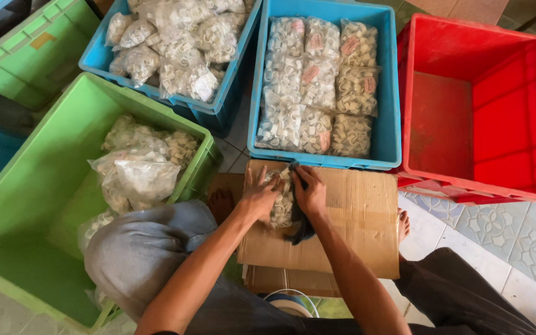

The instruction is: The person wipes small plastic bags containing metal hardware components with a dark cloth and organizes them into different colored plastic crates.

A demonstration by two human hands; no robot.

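On the cardboard sheet [355, 217], left hand [259, 197] and right hand [310, 192] both grasp one clear bag [282, 205] of white pieces.

Under both hands, the left hand [259, 197] and the right hand [311, 193], lies a crinkly clear plastic bag [282, 201] on matt brown cardboard [355, 217], creased and rough-edged. Just beyond the cardboard, the blue crate [392, 118] is smooth moulded plastic with a dull sheen, as is the red crate [479, 105] beside it. The floor tiles [516, 236] near the cardboard look glazed and embossed.

Bright, even daylight, soft shadows, sharp centre, wide-angle bending at the edges.
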